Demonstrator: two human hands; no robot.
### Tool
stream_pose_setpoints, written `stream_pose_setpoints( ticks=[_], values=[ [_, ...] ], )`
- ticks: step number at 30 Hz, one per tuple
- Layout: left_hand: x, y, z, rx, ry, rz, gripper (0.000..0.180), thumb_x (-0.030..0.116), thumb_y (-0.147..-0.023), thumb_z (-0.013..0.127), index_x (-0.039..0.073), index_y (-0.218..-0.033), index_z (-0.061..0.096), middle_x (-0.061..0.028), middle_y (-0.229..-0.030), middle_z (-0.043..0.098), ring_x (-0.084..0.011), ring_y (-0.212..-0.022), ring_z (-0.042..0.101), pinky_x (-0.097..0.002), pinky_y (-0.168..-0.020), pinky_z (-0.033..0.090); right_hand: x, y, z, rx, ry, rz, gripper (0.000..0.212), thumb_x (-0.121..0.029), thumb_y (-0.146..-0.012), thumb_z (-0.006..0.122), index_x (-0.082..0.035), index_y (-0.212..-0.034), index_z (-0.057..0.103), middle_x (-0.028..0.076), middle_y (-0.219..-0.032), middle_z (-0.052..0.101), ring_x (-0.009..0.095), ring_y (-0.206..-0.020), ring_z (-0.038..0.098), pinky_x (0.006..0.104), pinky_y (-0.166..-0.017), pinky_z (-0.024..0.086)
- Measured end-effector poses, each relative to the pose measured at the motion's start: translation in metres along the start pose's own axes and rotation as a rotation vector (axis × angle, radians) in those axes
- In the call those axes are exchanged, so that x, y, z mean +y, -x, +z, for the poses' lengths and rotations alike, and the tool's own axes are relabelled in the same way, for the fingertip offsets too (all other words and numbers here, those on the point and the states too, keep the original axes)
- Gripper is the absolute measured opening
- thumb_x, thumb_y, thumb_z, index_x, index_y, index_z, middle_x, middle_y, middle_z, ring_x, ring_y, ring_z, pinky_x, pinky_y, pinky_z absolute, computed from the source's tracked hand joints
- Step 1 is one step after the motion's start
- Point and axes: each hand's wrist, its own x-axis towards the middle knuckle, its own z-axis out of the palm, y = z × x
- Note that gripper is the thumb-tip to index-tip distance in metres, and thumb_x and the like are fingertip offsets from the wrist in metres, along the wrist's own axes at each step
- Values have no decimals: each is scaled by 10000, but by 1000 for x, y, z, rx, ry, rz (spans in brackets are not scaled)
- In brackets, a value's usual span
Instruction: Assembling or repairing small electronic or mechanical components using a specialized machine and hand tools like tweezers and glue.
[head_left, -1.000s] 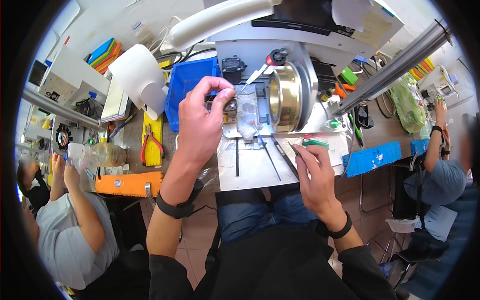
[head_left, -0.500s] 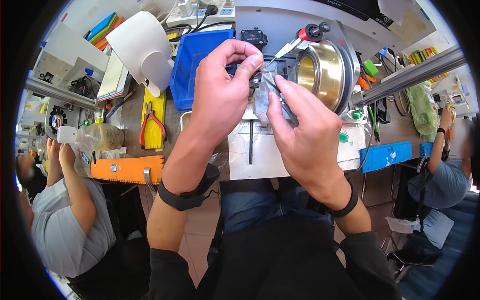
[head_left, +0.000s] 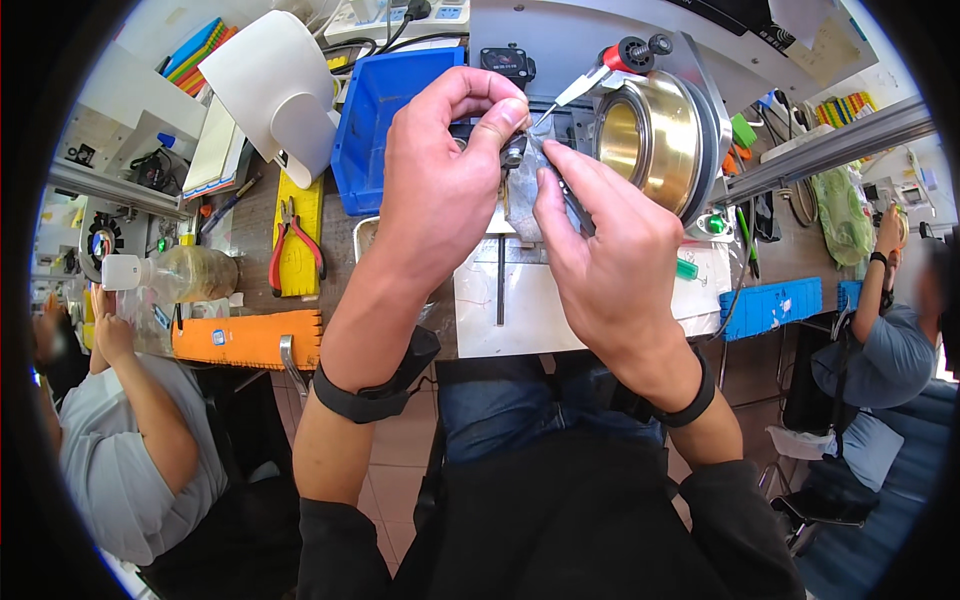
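My left hand [head_left: 440, 165] is closed in a pinch, thumb against forefinger, over a small dark metal fixture [head_left: 513, 153]. What its fingertips hold is too small to make out. Close beside it, my right hand [head_left: 615, 235] grips a slim grey tool that looks like tweezers [head_left: 577, 208], its tip pointing toward the left fingertips. A greyish metal plate [head_left: 524, 215] lies beneath both hands. From the upper right, a thin needle-like rod on a white arm with a red and black knob [head_left: 628, 55] reaches down to the pinched fingers.
A brass-coloured wheel [head_left: 645, 140] stands right of my hands. On the left are a blue bin [head_left: 350, 150], red-handled pliers [head_left: 292, 250] on a yellow strip, a white curved device [head_left: 275, 90] and an orange strip [head_left: 250, 338]. White paper [head_left: 480, 310] lies in front; co-workers sit at both sides.
My right hand has shifted slightly, its fingertips a little up and left, with the tweezers now more hidden. The left hand keeps its pinch. The whole view has moved slightly.
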Motion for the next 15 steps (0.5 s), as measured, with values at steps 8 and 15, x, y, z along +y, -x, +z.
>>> stream_pose_setpoints(
  ticks=[8, 15],
  values=[
    [-1, 0, 1, -2, -7, 2, 81, 58, -917, 619, -10, -950, 649, -75, -880, 691, -96, -800, 634, -225, -617, 468, -6, -1, -2, -18, -5, 100, 209, -43, -852, 680, 39, -1044, 689, 195, -915, 708, 318, -801, 704, 351, -726, 542],
    [-2, -5, -4, 30, 70, 75, 61, 31, -922, 622, -17, -958, 634, -70, -879, 688, -107, -817, 639, -227, -706, 495, -13, 10, -10, -41, -9, 77, 230, 7, -819, 697, 21, -1048, 700, 177, -884, 715, 290, -735, 706, 316, -665, 543]
  ],
)
